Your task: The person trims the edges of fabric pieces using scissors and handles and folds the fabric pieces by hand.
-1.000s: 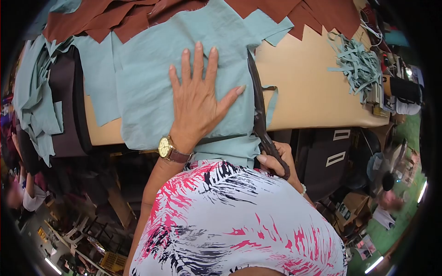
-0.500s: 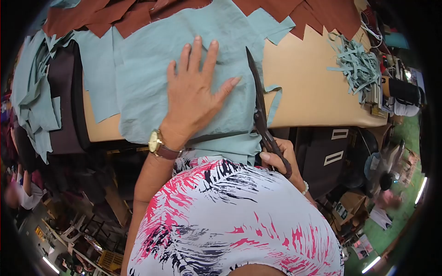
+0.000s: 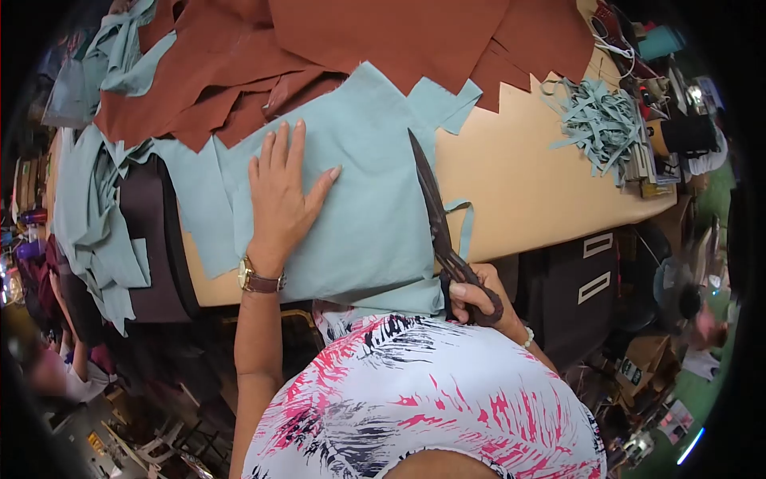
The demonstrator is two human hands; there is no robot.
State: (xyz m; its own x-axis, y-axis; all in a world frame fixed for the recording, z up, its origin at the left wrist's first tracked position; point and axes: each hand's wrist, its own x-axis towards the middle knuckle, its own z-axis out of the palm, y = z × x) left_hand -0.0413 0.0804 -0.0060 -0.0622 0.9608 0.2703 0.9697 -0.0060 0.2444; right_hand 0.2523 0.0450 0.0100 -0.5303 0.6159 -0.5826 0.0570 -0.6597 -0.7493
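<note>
A large light-blue piece of fabric lies over the table edge and hangs down against my patterned top. My left hand rests flat on it with fingers stretched out and thumb apart. Large dark scissors are gripped by their handles in my right hand, at the table's front edge. The blades point away from me along the fabric's right edge and look closed or nearly so. Beside them, a narrow blue strip curls on the table.
Rust-brown fabric pieces spread across the back of the tan table. A heap of blue strips sits at the right. More blue cloth drapes at the left beside a dark padded panel. Dark drawers stand below right.
My view has shifted, showing more of the brown fabric. My left hand has slid left across the blue fabric, still flat. The scissors stay along the right edge in my right hand.
</note>
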